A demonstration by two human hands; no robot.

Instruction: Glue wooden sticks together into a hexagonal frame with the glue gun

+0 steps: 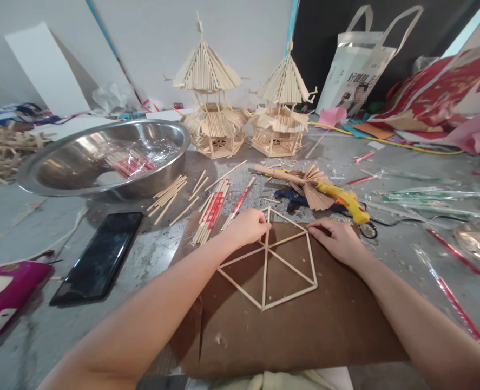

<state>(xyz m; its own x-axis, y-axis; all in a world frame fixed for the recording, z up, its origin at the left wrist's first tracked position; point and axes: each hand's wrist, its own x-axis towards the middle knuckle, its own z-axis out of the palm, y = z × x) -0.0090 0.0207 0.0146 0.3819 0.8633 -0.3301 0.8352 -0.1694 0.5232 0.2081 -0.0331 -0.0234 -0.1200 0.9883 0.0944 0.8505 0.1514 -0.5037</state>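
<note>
A hexagon frame of thin wooden sticks (pixel 270 259) with crossing spokes lies flat on a brown cardboard sheet (pixel 304 325). My left hand (pixel 245 226) is curled at the frame's upper left corner, fingers pinched on the top end of a stick. My right hand (pixel 335 238) rests at the upper right corner, its fingertips pressed on a stick there. Loose chopsticks (pixel 211 208), some in red-and-white paper sleeves, lie just beyond my left hand.
Two finished stick pagoda models (pixel 209 103) (pixel 282 108) stand at the back. A large steel basin (pixel 105 157) sits at the left, a black phone (pixel 99 257) before it. A yellow glue gun (pixel 341 197) lies behind the frame; a pink device (pixel 4 295) at the far left.
</note>
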